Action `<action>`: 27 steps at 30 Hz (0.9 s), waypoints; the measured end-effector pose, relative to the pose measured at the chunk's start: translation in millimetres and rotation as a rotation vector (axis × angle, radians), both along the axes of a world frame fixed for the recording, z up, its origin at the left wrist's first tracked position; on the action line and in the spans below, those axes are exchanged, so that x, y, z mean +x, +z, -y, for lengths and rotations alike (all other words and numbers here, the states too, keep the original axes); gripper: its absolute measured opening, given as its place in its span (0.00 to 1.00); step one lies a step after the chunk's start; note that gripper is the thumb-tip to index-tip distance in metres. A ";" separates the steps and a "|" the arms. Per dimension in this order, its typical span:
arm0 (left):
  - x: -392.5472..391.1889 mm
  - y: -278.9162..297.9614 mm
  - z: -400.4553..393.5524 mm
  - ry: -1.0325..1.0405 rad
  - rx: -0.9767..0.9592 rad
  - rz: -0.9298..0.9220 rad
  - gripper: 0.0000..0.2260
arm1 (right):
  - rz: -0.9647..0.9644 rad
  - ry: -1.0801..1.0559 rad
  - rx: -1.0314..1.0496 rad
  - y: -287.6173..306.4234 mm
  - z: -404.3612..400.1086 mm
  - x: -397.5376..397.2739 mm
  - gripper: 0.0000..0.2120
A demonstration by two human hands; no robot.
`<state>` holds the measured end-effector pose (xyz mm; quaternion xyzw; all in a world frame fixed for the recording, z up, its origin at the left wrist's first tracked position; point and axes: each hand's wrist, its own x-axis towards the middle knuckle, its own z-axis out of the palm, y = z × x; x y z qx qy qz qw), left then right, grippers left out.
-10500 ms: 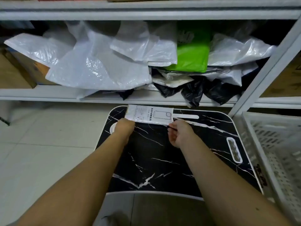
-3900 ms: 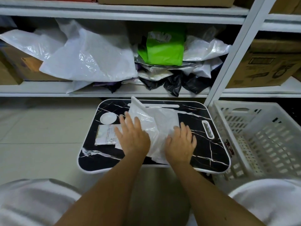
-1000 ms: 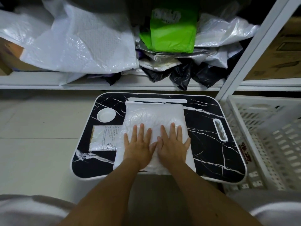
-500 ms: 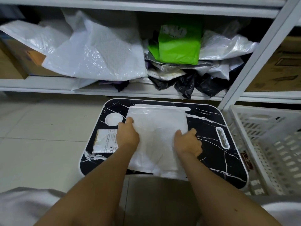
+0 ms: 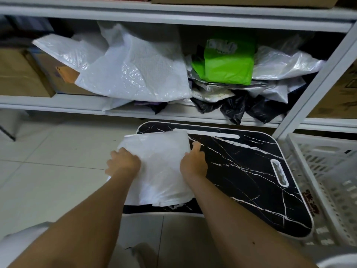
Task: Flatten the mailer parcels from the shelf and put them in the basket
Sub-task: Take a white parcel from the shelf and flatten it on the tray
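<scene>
Both hands hold one white mailer parcel (image 5: 160,167) by its side edges: the left hand (image 5: 123,165) curls over the left edge, and the right hand (image 5: 193,163) clasps the right edge with its thumb lying up along the bag's border. The parcel looks fairly flat and sits over the left part of a black marble-patterned lap table (image 5: 251,180), its left side reaching out past the table's rim above the tiled floor (image 5: 48,171); whether it rests on the tabletop or is lifted just clear of it is hard to judge from this angle. At the right, just beside the table, stands a white plastic basket (image 5: 328,171) with perforated walls. Behind the table runs a white metal shelf (image 5: 58,105) piled with more parcels: a large white bubble mailer (image 5: 135,74), a bright green bag (image 5: 228,62), translucent white bags (image 5: 280,62) and crumpled black bags (image 5: 237,109) hanging over the shelf edge. Cardboard boxes (image 5: 21,74) stand at the shelf's left end.
</scene>
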<state>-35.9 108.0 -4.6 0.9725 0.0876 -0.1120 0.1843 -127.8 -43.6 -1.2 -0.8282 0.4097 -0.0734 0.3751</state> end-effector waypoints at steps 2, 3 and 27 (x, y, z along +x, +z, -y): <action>-6.4 -17.6 -4.4 -0.136 0.082 -0.143 0.31 | -0.177 0.068 -0.003 -13.5 -3.0 -2.6 0.22; -10.1 -27.3 -5.6 -0.213 0.139 -0.171 0.33 | -0.261 0.100 -0.069 -17.2 -5.2 -5.5 0.24; -22.7 -60.2 29.3 -0.673 0.260 -0.071 0.26 | -0.172 0.501 -0.687 -73.5 -31.2 -21.9 0.25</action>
